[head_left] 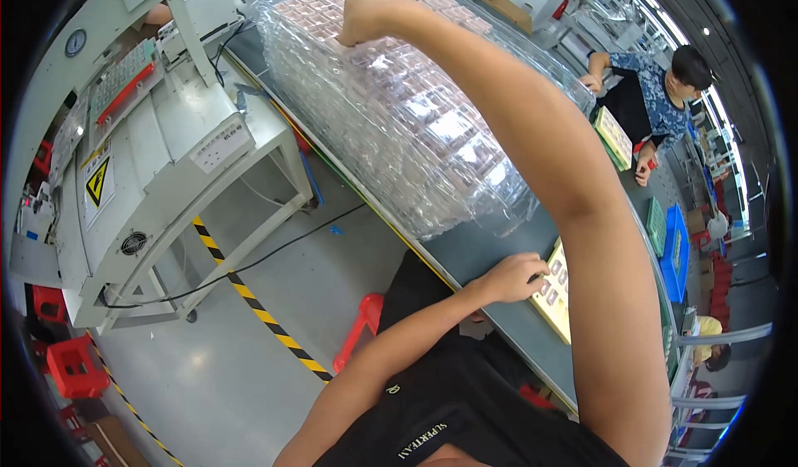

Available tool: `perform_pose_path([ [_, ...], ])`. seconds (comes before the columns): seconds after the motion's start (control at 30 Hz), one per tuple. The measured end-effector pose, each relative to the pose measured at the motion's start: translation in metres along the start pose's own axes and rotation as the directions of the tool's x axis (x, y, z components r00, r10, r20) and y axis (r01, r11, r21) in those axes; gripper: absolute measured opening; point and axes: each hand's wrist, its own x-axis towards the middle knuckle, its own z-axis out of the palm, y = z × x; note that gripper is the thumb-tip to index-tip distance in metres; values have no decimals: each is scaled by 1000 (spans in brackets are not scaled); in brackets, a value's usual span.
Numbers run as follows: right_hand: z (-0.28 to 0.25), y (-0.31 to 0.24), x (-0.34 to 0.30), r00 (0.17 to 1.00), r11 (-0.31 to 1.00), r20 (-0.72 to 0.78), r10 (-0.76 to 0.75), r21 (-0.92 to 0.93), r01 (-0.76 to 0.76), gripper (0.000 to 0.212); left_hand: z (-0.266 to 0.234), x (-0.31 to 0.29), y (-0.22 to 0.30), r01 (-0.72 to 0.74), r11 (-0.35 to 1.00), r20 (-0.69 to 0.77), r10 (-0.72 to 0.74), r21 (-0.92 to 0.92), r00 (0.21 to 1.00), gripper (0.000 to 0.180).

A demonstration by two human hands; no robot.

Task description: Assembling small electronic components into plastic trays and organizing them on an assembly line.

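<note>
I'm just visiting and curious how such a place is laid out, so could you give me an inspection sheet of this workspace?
Surface: dark bench, partly covered.
Work items: yellow tray with small pieces; stack of clear compartmented trays in plastic film.
Clutter: blue scrap on the floor.
Hands: left hand at the yellow tray's edge, fingers curled, grip unclear; right hand on or just above the stack.
Cables: black cable trailing from the white machine.
Surroundings: striped floor tape; co-worker across the bench.
</note>
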Motion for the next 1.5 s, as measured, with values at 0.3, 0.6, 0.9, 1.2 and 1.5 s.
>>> perform_pose_path([
  [0.3, -68, 80, -142, 976, 973, -174, 128, 210, -90, 42, -20, 5, -1, 79, 994, 19, -80, 76, 997, 20],
  [0.6, 99, 179, -498, 675, 642, -37, 737, 351, -682, 26, -9, 9, 14, 85, 990, 109, -97, 115, 989, 17],
  [0.9, 169, 112, -548, 309, 288, 13, 951, 330, -899, 27, -9, 8, 18, 118, 981, 118, -137, 155, 984, 18],
  [1.2, 164, 119, -566, 335, 295, -27, 942, 547, -784, 26, -11, 12, 21, 172, 967, 122, -197, 188, 973, 19],
  [1.5, 159, 123, -579, 597, 499, 92, 797, 456, -737, 33, -11, 12, 22, 170, 970, 123, -193, 174, 974, 18],
])
